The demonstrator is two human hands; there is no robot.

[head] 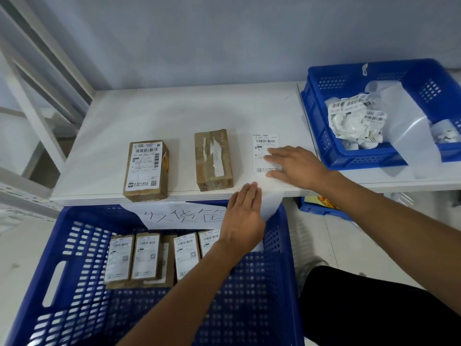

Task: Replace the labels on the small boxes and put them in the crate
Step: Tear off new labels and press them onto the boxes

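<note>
Two small cardboard boxes stand on the white shelf (174, 111). The left box (146, 169) carries a printed label; the middle box (214, 159) shows only torn label scraps. To its right a fresh label (260, 148) lies on a backing strip (270, 203) that hangs over the shelf's front edge. My right hand (294, 164) presses flat on the label with straight fingers. My left hand (245, 216) lies on the hanging strip at the shelf edge, fingers extended. Below, a big blue crate (74, 270) holds several labelled boxes (147, 258).
A second blue crate (321, 136) on the shelf at the right holds crumpled old labels (354, 118) and a long backing strip. A handwritten paper sign (184, 216) hangs on the big crate's far rim. White shelf posts rise at the left. My dark-clad leg is at the lower right.
</note>
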